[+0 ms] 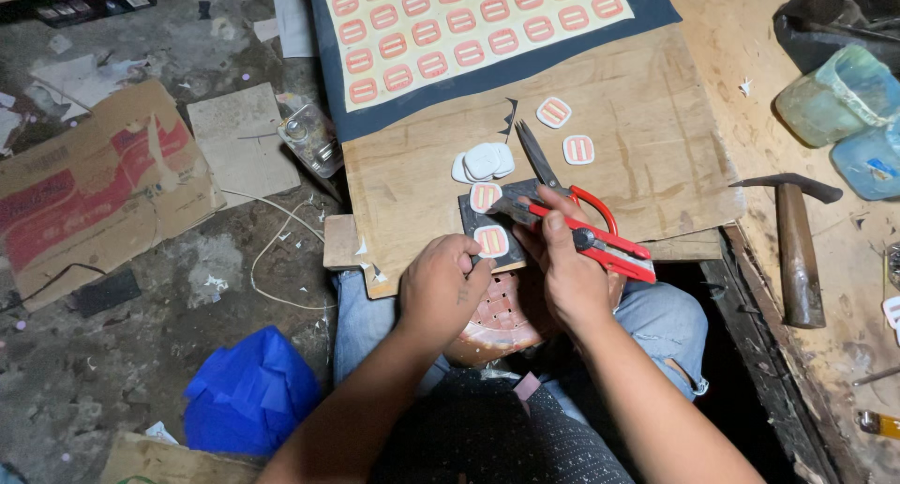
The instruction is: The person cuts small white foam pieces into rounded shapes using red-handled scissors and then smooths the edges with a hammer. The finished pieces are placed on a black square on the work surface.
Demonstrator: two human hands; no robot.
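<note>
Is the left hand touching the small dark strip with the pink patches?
Touching. The head view shows the left hand with its fingers pressed onto the dark strip, beside the lower pink patch.

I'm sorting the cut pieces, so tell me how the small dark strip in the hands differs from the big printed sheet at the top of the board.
The small strip carries only two pink badges; the big sheet carries many rows. The strip is pinched by the left hand while the right hand works red-handled scissors at it; the sheet lies flat and untouched. Both have a dark backing and the same rounded pink-and-cream badges.
</note>
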